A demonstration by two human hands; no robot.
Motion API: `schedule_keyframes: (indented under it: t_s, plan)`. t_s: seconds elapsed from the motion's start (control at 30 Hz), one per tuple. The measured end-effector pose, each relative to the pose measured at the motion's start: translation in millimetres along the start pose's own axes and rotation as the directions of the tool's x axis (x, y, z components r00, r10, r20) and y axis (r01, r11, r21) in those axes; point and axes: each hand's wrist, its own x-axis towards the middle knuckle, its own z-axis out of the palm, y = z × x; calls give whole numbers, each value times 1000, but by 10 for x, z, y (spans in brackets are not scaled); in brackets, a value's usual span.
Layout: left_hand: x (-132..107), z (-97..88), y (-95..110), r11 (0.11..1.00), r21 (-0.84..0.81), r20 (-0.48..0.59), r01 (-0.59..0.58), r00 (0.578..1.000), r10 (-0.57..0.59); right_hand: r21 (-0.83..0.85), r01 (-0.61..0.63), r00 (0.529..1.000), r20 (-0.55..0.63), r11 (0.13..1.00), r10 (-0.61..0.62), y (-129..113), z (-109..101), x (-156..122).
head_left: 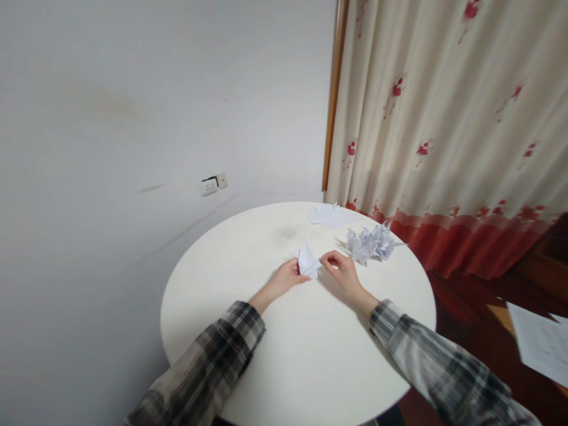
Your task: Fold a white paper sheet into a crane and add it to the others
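Note:
A small white folded paper figure (307, 260), shaped like a crane, is held just above the round white table (248, 331). My left hand (287, 277) pinches its left side, and my right hand (341, 267) pinches a pointed tip on its right. Both arms wear plaid sleeves. A pile of several finished white paper cranes (371, 244) lies just right of my right hand. Flat white paper sheets (327, 215) rest at the table's far edge.
A grey wall with a socket plate (213, 184) stands behind the table. A cream curtain with red flowers (448, 130) hangs at the right. A printed paper sheet (539, 344) lies on a brown surface at the lower right, over dark wood floor.

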Motion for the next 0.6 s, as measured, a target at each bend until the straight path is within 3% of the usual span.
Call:
schedule_keyframes:
  t_s: [0.33, 0.6]
  plan:
    - [-77, 66, 205, 997, -36, -29, 69, 997, -70, -48, 64, 998, -14, 997, -64, -11, -15, -2]
    - [-55, 60, 169, 998, -32, -56, 52, 997, -54, 13, 38, 999, -34, 999, -37, -6, 1, -15]
